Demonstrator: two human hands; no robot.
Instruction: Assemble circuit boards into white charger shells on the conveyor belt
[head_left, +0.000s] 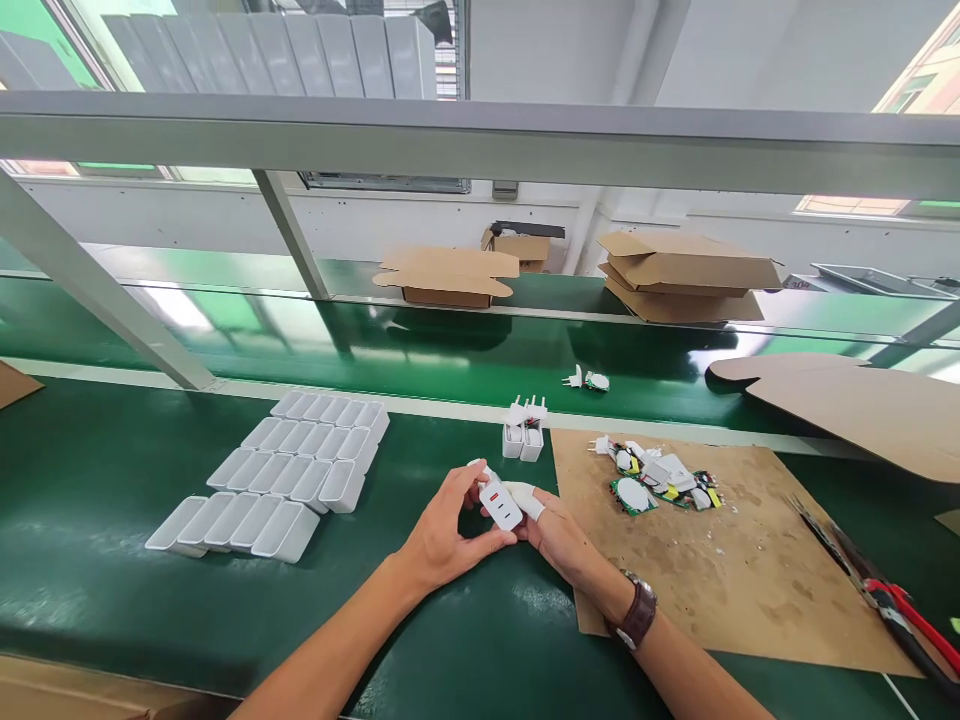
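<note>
A white charger with port slots on its face [500, 506] is held between both my hands, over the green table. My left hand [454, 527] pinches it from the left, thumb below and fingers above. My right hand [558, 532] closes on its right side; white wraps cover some fingers, and the fingertips are partly hidden. Just beyond stand white charger housings [523, 441] with plug pieces on top. To the left, rows of open white plastic shells [300, 450] lie on the table.
Circuit boards and parts [660, 475] lie on a brown cardboard sheet [735, 580]. Tweezers [829, 540] and red-handled pliers [900, 605] are at the right. Behind, a green belt [450, 350] carries a plug piece and small board [597, 381]. Flattened cartons [682, 275] sit further back.
</note>
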